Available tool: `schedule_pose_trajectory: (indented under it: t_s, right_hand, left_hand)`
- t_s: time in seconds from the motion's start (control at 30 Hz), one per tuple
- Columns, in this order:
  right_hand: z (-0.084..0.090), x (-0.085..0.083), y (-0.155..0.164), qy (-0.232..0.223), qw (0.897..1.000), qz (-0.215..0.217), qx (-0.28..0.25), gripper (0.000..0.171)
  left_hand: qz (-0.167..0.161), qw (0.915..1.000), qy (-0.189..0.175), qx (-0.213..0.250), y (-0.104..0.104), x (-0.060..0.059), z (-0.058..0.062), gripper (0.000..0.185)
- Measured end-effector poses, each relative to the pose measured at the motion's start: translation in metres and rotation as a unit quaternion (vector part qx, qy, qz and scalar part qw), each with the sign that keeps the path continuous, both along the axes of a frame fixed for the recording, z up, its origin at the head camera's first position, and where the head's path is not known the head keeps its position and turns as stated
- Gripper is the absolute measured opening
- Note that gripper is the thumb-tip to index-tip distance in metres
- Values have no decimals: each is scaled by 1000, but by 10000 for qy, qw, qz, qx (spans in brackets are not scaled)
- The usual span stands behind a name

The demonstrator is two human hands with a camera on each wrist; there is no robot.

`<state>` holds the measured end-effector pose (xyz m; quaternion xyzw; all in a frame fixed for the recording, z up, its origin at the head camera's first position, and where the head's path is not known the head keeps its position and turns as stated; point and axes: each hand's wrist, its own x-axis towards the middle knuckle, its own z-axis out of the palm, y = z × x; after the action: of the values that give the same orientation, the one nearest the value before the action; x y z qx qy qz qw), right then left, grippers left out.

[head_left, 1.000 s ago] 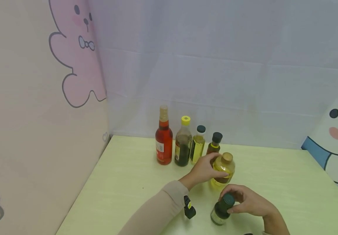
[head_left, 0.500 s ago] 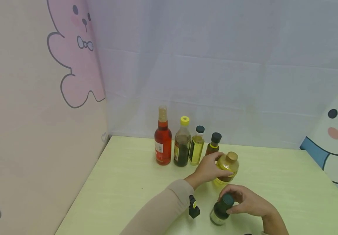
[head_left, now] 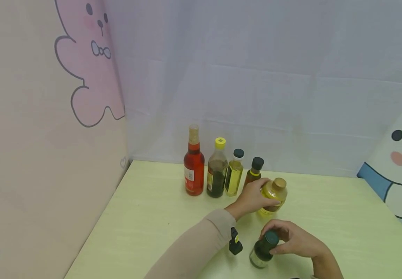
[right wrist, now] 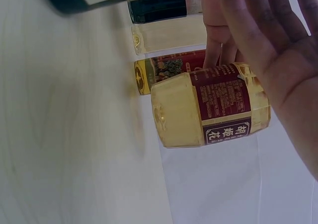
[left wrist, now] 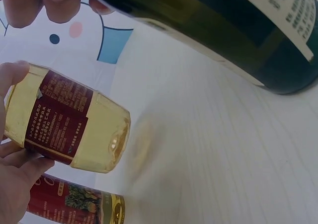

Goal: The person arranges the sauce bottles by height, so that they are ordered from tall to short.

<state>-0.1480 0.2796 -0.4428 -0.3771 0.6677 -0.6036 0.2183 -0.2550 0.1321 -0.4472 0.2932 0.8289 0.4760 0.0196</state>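
My left hand (head_left: 253,197) grips a squat bottle of yellow oil (head_left: 270,209) with a gold cap, its thumb and fingers round the sides. In the left wrist view this oil bottle (left wrist: 107,129) shows a maroon label and hangs over the table, a gap and a soft shadow under its base. Nearer the front edge, my right hand (head_left: 296,240) holds a dark green bottle (head_left: 261,252) by its upper part, the bottle slightly tilted. The same dark bottle (left wrist: 213,30) crosses the top of the left wrist view, with right fingertips (left wrist: 59,5) at its neck.
Behind stands a row: a tall red bottle (head_left: 194,174), a dark sauce bottle (head_left: 217,174) with a yellow cap, a slim yellow oil bottle (head_left: 235,176), and a black-capped bottle (head_left: 254,176) partly hidden by my left hand. A curtain (head_left: 274,97) hangs along the table's back edge.
My left hand has carried the gold-capped oil bottle to the right and slightly away from me. The right hand and the dark green bottle have stayed in place.
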Motion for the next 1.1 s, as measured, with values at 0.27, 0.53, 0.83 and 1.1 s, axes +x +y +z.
schedule_pose_trajectory:
  t_s: [0.27,0.53,0.83,1.1]
  right_hand:
    - [-1,0,1,-8,9999,107,-53,36]
    - [-1,-1,1,-51,10000,73,-12,36]
    - [1,1,0,-77,9999,59,-46,35]
    - [1,1,-1,-98,9999,39,-54,36]
  left_hand:
    - [-16,9998,12,-204,8,1,0,58]
    - [-77,9998,-64,-163,15,-2,-3,54]
    - [-162,9998,-8,-153,17,-5,-8,49]
    - [-122,9998,-109,-112,21,-7,-10,47]
